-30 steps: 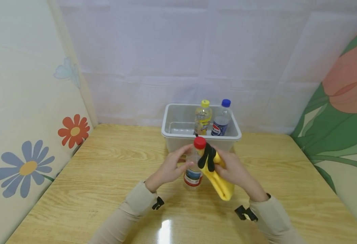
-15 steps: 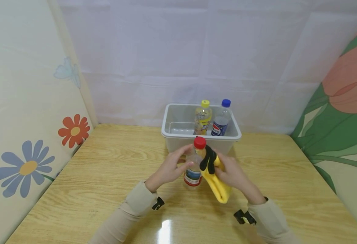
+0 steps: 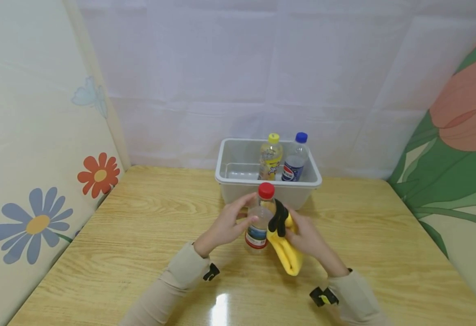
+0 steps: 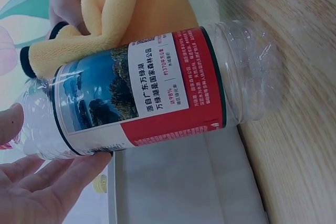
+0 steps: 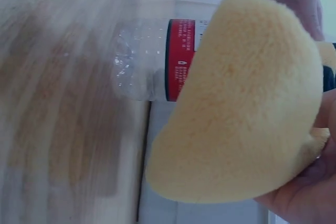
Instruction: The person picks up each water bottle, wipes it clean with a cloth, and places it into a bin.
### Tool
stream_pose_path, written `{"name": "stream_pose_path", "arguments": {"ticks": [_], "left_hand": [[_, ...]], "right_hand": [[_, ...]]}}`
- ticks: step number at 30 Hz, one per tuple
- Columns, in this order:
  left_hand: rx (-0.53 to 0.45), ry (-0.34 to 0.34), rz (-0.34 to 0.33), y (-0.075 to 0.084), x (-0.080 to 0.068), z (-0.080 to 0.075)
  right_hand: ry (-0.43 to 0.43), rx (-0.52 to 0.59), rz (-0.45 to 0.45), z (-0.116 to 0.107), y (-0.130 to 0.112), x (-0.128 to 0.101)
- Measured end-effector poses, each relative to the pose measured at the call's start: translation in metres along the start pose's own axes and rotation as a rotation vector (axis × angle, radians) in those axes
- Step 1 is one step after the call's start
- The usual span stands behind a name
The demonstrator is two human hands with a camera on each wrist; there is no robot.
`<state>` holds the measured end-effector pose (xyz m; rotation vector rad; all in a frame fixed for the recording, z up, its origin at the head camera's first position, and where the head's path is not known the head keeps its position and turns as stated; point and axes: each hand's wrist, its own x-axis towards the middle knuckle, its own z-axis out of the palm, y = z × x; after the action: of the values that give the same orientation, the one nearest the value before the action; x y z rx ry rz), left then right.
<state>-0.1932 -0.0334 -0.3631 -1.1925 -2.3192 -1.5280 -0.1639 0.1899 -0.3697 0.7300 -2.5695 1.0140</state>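
A clear plastic bottle (image 3: 257,235) with a red cap (image 3: 266,190) stands upright in front of the grey bin. My left hand (image 3: 226,224) holds its upper part from the left, thumb on the near side. On the other side, my right hand (image 3: 309,233) grips a folded yellow cloth (image 3: 288,256) with black edging. In the left wrist view the cloth (image 4: 105,19) lies against the bottle's label (image 4: 142,87), which shows a lake picture and a red band. The cloth hides much of the bottle in the right wrist view.
Behind the bottle is a grey plastic bin (image 3: 231,182). Inside it stand a yellow-capped bottle (image 3: 271,158) and a blue-capped bottle (image 3: 295,163), both towards its right side. The wooden table (image 3: 160,213) runs back to a white cloth backdrop (image 3: 189,81).
My right hand and the cloth have shifted a little down and left along the bottle's side. My left hand and the bottle keep their place.
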Motion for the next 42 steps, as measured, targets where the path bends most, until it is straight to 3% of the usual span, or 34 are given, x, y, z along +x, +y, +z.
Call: {"name": "stream_pose_path", "arguments": {"ticks": [7,29,36,42], "left_hand": [[-0.005,0.006,0.007,0.0,0.0,0.0],[-0.016,0.005,-0.048,-0.001,-0.002,0.004],[0.027,0.076,-0.037,0.002,0.002,0.011],[0.135,0.123,-0.101,0.004,0.003,0.014]], "right_hand": [[0.006,0.033,-0.023,0.01,0.01,-0.004],[-0.069,0.006,0.087,0.026,0.016,-0.013],[-0.063,-0.022,0.063,0.023,0.015,-0.015],[-0.108,-0.037,0.05,0.018,0.011,-0.019]]}}
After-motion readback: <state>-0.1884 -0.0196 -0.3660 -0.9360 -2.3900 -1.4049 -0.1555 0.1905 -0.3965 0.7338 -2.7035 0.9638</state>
